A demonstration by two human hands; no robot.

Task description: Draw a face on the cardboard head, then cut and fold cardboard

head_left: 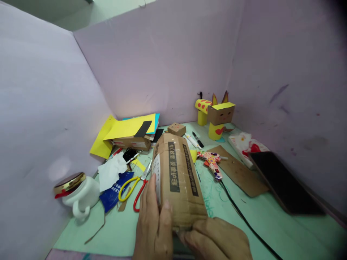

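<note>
A brown cardboard box (180, 173) with dark printed labels and clear tape stands in the middle, its near end toward me. My left hand (154, 216) lies along the box's left side, fingers stretched forward, the thumb on its near part. My right hand (217, 236) is at the near right corner, its fingers bent and pressed together on the box's lower edge. What lies under those fingers is hidden. Scissors (139, 178) with yellow and red handles lie just left of the box. A patterned glue gun (213, 160) rests to its right.
At left are a white mug (82, 195), a blue packet (115, 189) and yellow paper (130, 127) on a box. Rightward lie a cardboard piece (240, 173), a dark tablet (286, 182) and a black cable (245, 218). Yellow-legged cardboard animal (221, 115) stands behind.
</note>
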